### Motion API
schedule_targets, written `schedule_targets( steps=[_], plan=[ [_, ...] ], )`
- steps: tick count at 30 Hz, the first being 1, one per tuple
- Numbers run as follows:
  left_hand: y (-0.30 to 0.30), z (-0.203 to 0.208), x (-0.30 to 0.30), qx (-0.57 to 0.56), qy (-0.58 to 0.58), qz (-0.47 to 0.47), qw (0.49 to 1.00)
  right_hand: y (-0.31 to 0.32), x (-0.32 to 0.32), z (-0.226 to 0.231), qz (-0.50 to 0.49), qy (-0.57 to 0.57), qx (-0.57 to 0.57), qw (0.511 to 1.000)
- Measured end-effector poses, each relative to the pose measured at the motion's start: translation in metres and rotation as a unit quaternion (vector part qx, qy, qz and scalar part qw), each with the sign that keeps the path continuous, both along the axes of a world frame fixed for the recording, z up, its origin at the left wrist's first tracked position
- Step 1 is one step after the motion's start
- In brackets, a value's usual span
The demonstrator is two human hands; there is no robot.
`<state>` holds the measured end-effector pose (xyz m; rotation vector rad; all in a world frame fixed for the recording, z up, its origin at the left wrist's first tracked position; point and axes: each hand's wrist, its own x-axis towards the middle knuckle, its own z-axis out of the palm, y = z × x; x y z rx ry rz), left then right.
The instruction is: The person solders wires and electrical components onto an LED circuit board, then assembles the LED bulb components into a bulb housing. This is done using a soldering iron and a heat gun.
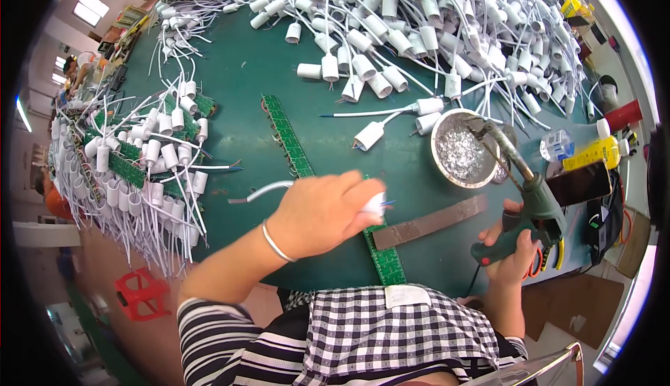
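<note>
White and cylindrical, the socket (373, 206) shows thin blue wire (389, 203).

Tabletop (234, 100) offers passage left of the circuit strip (287, 133); rightward, a soldering gun (542, 206) obstructs.

Left hand (328, 208) and right hand (506, 267): both bare, as are the forearms. Left wrist: one thin, rounded, silvery-white bracelet (275, 241). Shirt (216, 327): black and white stripes of unequal width; left sleeve reaches to about the elbow, right sleeve (517, 346) in matching stripes, mostly hidden. Apron (391, 333) over it: black-and-white check, small squares. White patch (408, 296), roughly rectangular, at apron's far edge; faint marks, illegible. Black cloth (298, 321) shows at apron's left side.
</note>
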<state>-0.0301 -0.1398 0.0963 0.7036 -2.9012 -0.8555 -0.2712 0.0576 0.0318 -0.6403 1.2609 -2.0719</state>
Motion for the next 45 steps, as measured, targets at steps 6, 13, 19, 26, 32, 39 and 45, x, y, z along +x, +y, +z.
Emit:
schedule_targets(
  steps=[6,13,19,26,32,39,45],
  plan=[
    [-0.002,-0.067,0.033,-0.162,0.022,0.089,0.983,0.007,-0.003,0.005,0.053,0.019,0.037,0.998],
    [-0.010,-0.053,0.045,-0.208,0.099,0.148,0.962,0.029,-0.014,0.027,0.070,0.126,0.131,0.981],
    [0.029,-0.065,0.020,-0.019,0.120,0.147,0.982,0.048,-0.015,0.048,0.186,0.204,0.251,0.928],
    [0.022,-0.082,0.019,-0.049,0.142,0.224,0.963,0.024,0.023,0.008,0.178,-0.028,0.213,0.960],
    [0.006,-0.090,0.016,-0.072,0.160,0.274,0.946,-0.014,0.024,0.015,0.263,0.056,0.164,0.949],
    [0.001,-0.092,0.005,-0.093,0.170,0.277,0.941,-0.024,0.030,0.001,0.277,0.202,0.192,0.920],
    [-0.006,-0.090,0.010,-0.097,0.115,0.230,0.961,-0.020,0.027,0.000,0.319,0.323,0.208,0.866]
  ],
)
